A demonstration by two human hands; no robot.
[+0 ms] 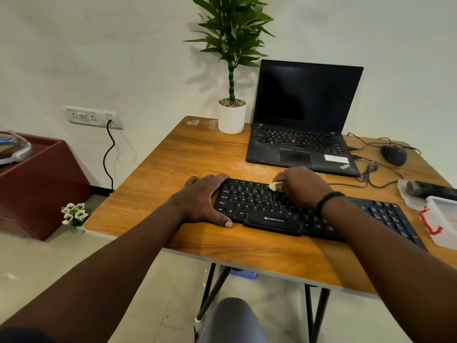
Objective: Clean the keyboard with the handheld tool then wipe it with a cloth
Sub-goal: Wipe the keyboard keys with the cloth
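Observation:
A black keyboard point(259, 206) lies near the front of the wooden table point(197, 154). My left hand point(202, 196) grips the keyboard's left end, fingers over the top corner and thumb at the front edge. My right hand point(301, 186) pinches a small pale yellow cloth point(274, 186) and presses it on the upper key rows near the middle. A dark handheld tool point(430, 189) lies at the table's right edge on a clear lid.
An open black laptop point(301, 134) stands behind the keyboard, with a white potted plant point(232, 117) to its left. A black mouse point(393, 155) and its cables lie at the right. A clear plastic box point(445, 221) with a red clasp sits at the right edge.

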